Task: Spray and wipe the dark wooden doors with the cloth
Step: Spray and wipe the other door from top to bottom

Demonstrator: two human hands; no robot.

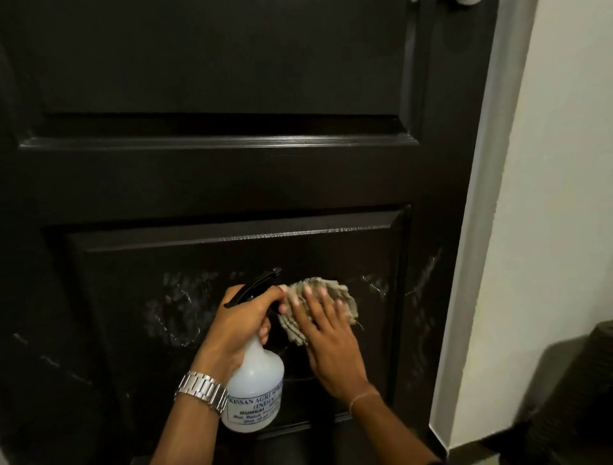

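Note:
A dark wooden door (212, 172) with raised panels fills the view. Wet spray streaks shine on its lower panel. My left hand (238, 325), with a metal watch on the wrist, grips the neck of a white spray bottle (255, 391) whose black trigger head points at the door. My right hand (328, 338) presses a crumpled beige cloth (318, 305) flat against the lower panel, fingers straight and spread. The cloth sits just right of the bottle's nozzle.
A grey door frame (481, 232) runs down the right side, with a pale wall (557, 166) beyond it. A dark ribbed object (583, 381) stands on the floor at the lower right. A pale handle part (464, 2) shows at the top edge.

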